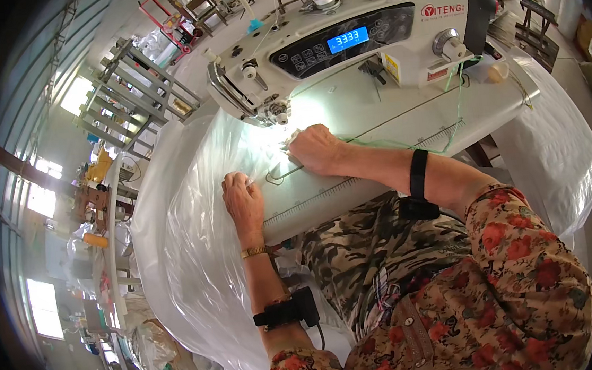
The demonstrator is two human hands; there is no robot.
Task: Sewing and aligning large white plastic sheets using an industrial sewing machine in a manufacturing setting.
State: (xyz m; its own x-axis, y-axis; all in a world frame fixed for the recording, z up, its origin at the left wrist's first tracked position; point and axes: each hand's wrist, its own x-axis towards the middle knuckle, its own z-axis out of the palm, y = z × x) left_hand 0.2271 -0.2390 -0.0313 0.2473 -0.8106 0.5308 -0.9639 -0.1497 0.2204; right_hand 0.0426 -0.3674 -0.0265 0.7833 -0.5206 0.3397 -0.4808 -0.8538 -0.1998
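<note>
A white sewing machine (382,42) with a lit blue display stretches across the far side of its table. Clear plastic sheeting (194,214) drapes over the left part of the table and runs up toward the needle area (281,120). My left hand (244,201) lies on the sheeting near the table's front edge, fingers bent and closed on the film. Close to the needle, my right hand (318,150) is curled shut, knuckles up. Bright lamp glare and the hand itself hide what its fingertips hold.
Green thread (458,106) trails from the machine's right end across the table (389,125). A ruler scale (438,135) marks the front edge. More plastic sheeting (558,157) hangs at the right. Grey metal racks (132,93) and a red hand truck (171,28) stand beyond.
</note>
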